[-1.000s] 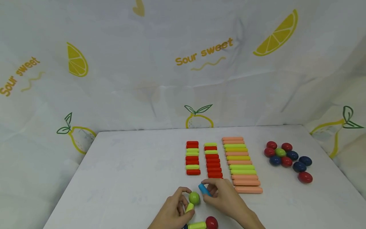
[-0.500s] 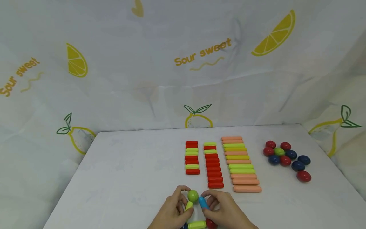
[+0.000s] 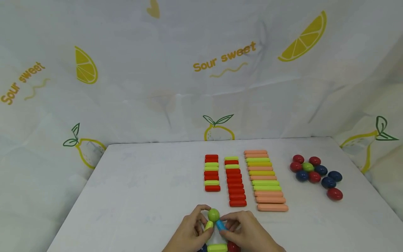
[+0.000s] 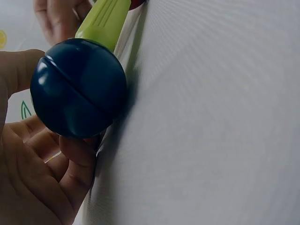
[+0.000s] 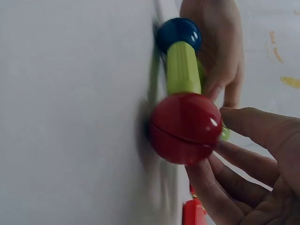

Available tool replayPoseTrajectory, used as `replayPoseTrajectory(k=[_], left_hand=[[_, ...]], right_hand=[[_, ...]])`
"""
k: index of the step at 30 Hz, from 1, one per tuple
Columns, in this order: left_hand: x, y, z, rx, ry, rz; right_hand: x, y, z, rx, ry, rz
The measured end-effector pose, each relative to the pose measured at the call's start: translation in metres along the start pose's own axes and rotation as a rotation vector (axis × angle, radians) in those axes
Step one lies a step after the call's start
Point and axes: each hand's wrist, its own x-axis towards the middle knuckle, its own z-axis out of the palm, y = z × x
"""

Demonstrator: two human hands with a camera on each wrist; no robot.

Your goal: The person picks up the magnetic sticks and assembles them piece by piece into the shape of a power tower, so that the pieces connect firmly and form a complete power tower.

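My left hand (image 3: 190,230) pinches a short yellow-green rod (image 3: 209,224), its index finger against a green ball (image 3: 213,215) at the rod's far end. Between thumb and fingers of my right hand (image 3: 250,229) is a light blue rod (image 3: 221,225), whose tip meets the same green ball. Closer to me, another yellow-green rod (image 3: 217,247) joins a dark blue ball (image 4: 78,88) to a red ball (image 5: 186,128), so the pieces outline a triangle. In the wrist views, each hand's fingers lie behind its nearer ball, which partly hides the held rods.
Beyond the hands lie two columns of short red and yellow-green rods (image 3: 237,186). Right of them is a column of longer orange, yellow and green rods (image 3: 271,200). Several red, blue and green balls (image 3: 314,177) cluster on the white table (image 3: 132,196) at right.
My right hand has moved toward me and left, bringing the light blue rod from apart to against the green ball, near the red ball. My left hand has stayed in place.
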Motion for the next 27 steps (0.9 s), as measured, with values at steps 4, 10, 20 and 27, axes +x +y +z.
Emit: replayPoseTrajectory(k=[4,10,20,27], left_hand=[[0.001,0.000,-0.001,0.015,0.002,-0.011],[0.001,-0.002,-0.001,0.024,0.008,-0.028],[0.003,-0.004,0.000,-0.033,0.040,-0.060],[0.004,0.000,-0.008,0.063,0.074,-0.034]], right_hand=[[0.007,-0.012,-0.006,-0.147,0.161,-0.079],[0.038,-0.025,-0.007,-0.398,0.360,-0.181],[0.069,-0.027,-0.003,-0.518,0.253,-0.262],[0.065,-0.023,-0.005,-0.538,0.202,-0.231]])
